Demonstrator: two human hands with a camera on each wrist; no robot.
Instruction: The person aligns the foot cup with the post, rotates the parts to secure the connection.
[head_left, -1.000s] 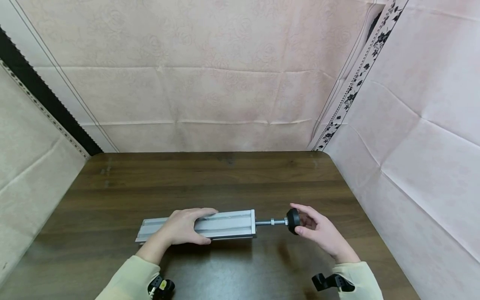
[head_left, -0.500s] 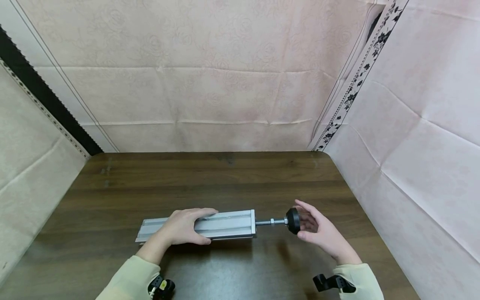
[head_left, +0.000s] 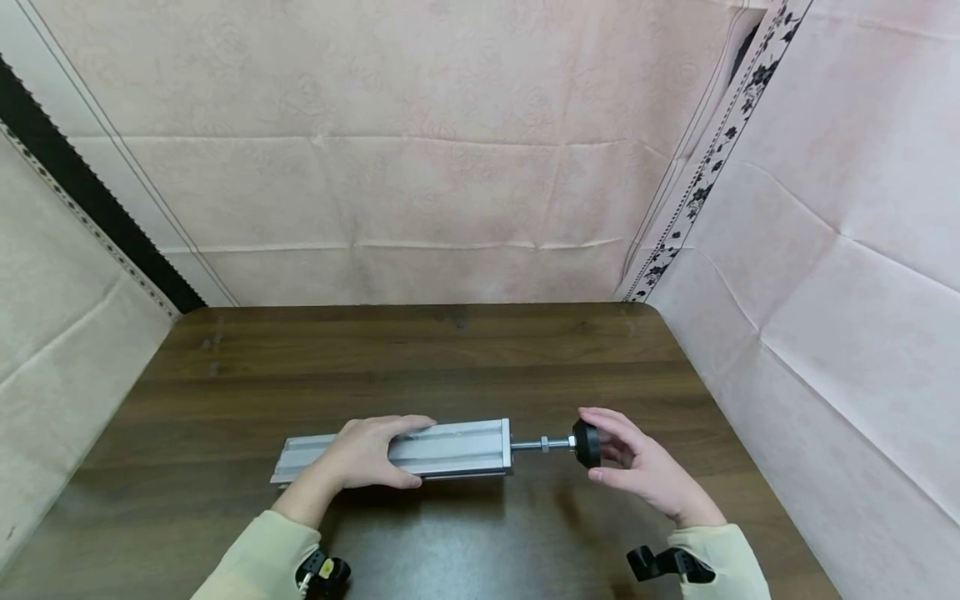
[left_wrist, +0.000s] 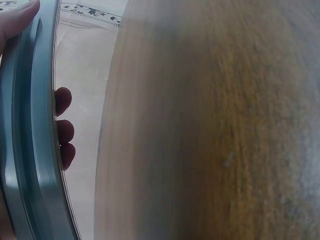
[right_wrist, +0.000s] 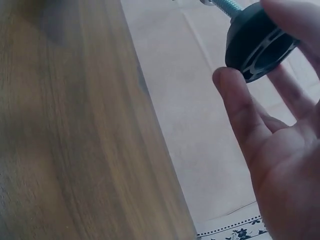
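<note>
A silver aluminium profile [head_left: 457,448] lies across my view, lifted off the table, with a shadow beneath it. My left hand [head_left: 363,454] grips it around the middle; in the left wrist view several fingertips [left_wrist: 65,131] curl past its far edge. From its right end sticks a threaded rod [head_left: 528,446] with a nut [head_left: 544,444] on it. A round black levelling foot [head_left: 587,443] caps the rod. My right hand [head_left: 641,471] holds the foot's rim between thumb and fingers. The right wrist view shows the foot's [right_wrist: 250,45] hollow, ribbed underside facing the palm.
The brown wood-grain table [head_left: 420,350] runs under both hands, with rounded far corners. Pale cloth [head_left: 390,192] hangs behind it and along both sides. Black camera mounts [head_left: 667,565] sit on both wrists.
The right hand's fingers spread away from the foot half a second ago and have closed back on its rim. The left hand and the profile have stayed put.
</note>
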